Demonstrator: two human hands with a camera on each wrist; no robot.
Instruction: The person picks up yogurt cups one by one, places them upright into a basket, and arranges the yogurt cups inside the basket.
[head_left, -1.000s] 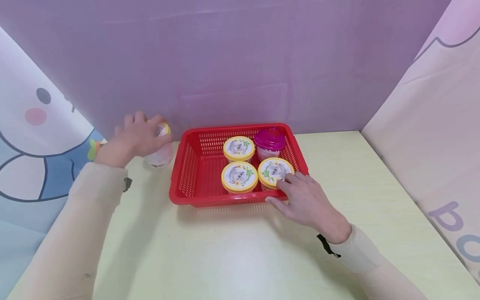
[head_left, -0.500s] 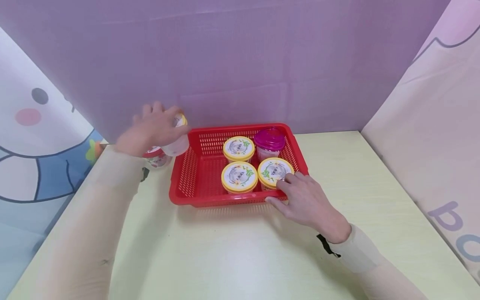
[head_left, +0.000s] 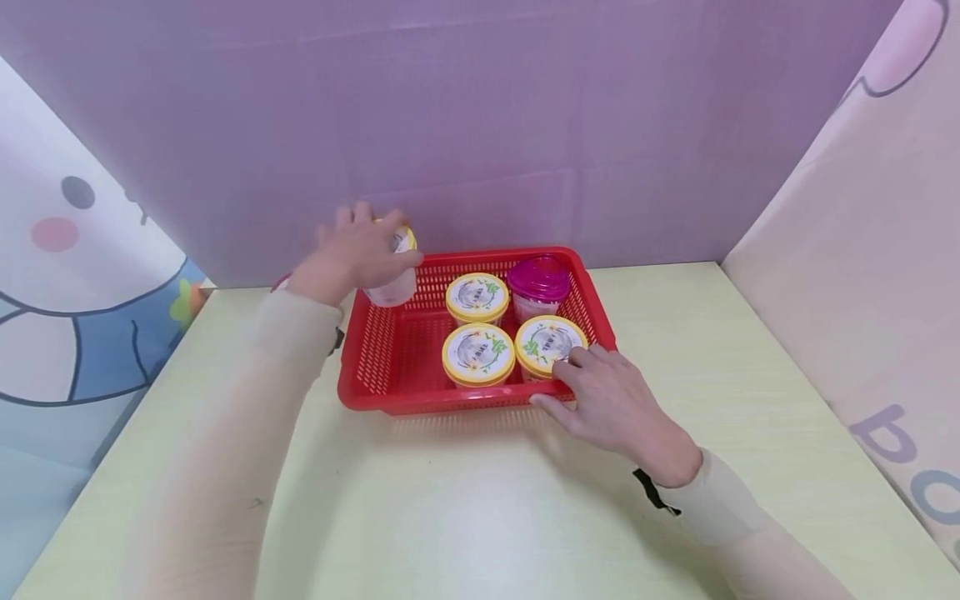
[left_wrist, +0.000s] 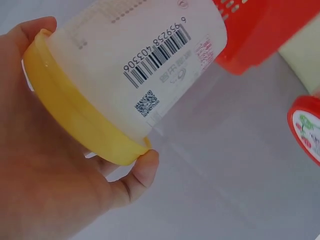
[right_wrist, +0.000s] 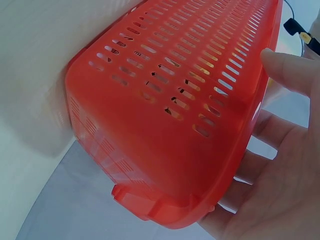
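Note:
My left hand (head_left: 358, 254) grips a frosted plastic tub (head_left: 393, 289) by its yellow lid. The tub is above the back left of the red basket (head_left: 457, 406). In the left wrist view, fingers and thumb span the yellow lid (left_wrist: 75, 115), and a barcode shows on the tub's side. At the basket's front right, my right hand (head_left: 611, 400) holds the rim, its thumb outside and fingers over the inner side. Three yellow-lidded tubs (head_left: 478, 354) and one magenta-lidded tub (head_left: 542, 279) stand in the basket's right part.
The basket rests on a pale wooden table (head_left: 480, 508). A purple cloth (head_left: 480, 125) rises behind it. Printed cloths stand at left and right. A red-lidded tub (left_wrist: 307, 127) shows at the left wrist view's right edge, outside the basket.
My left hand has carried the yellow-lidded tub up and rightward, from left of the basket to over its back left. My right hand and the basket have stayed put.

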